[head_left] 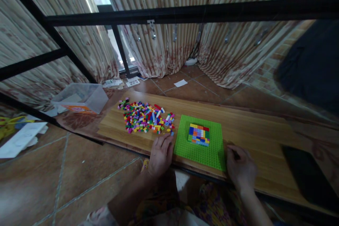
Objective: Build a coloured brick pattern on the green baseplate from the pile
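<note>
Fingers of your left hand (160, 152) lie close together and gently bent, tips beside a pale blue brick (172, 134); whether they pinch it, I cannot tell. That hand is palm down over the tabletop's (256, 127) near edge, its forearm slanting up from your lower left. Your right hand (241, 167) sits at the same edge, just right of the green baseplate (197, 158), fingers curled in towards the thumb; whether they grip anything is hidden.

Between your hands, the baseplate reaches almost to the near edge, carrying a multicoloured brick panel (199, 135) around its middle. A dark flat slab (308, 173) lies near the tabletop's right end. Loose bricks (144, 117) spread over its left half, left of the baseplate.

Just off the far left corner stands a translucent tub (92, 97) with an orange label (79, 109), its pale lettering too blurred to read. Past the far edge, a white sheet (180, 83) lies on the floor before striped curtains (164, 49).
</note>
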Tool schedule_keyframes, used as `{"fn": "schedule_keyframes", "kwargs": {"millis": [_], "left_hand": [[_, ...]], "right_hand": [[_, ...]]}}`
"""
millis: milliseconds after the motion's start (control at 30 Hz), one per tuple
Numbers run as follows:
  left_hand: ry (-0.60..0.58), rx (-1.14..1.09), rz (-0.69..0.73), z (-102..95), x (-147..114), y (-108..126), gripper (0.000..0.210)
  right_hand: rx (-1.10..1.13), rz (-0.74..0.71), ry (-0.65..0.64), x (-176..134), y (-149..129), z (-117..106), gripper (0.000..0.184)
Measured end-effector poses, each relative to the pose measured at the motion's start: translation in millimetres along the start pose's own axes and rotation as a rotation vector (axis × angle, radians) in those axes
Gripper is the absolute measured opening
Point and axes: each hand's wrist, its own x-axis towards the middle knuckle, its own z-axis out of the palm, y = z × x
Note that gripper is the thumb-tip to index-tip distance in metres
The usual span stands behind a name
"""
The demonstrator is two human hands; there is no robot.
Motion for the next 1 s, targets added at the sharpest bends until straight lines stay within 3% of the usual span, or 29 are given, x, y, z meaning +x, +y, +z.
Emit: {"fn": "schedule_keyframes", "kwargs": {"millis": [200,467,767,900,1000], "left_hand": [[0.085,0.035,-0.072,-6.4,6.2,-29.4,0.027],[0.028,0.038,-0.110,-5.2,25.0,-23.2,0.027],[-0.202,0.130,-0.111,-4.3,65.0,-15.3,0.016],[-0.147,0.000,-0.197,-5.9,64.2,-18.2,0.018],[-0.086,-0.260,-0.328,-5.3,57.3,-23.0,0.018]], "right_hand": [[-0.038,-0.001,0.004,-0.7,-0.4,-2.2,0.038],[-0.084,-0.028,-0.010,-0.7,5.9,-2.0,0.037],[-0.113,0.000,-0.037,0.9,4.3,-3.1,0.037],[-0.124,0.004,-0.034,0.2,4.1,-2.8,0.036],[-0.120,-0.002,-0.035,-0.3,2.7,-3.2,0.036]]}}
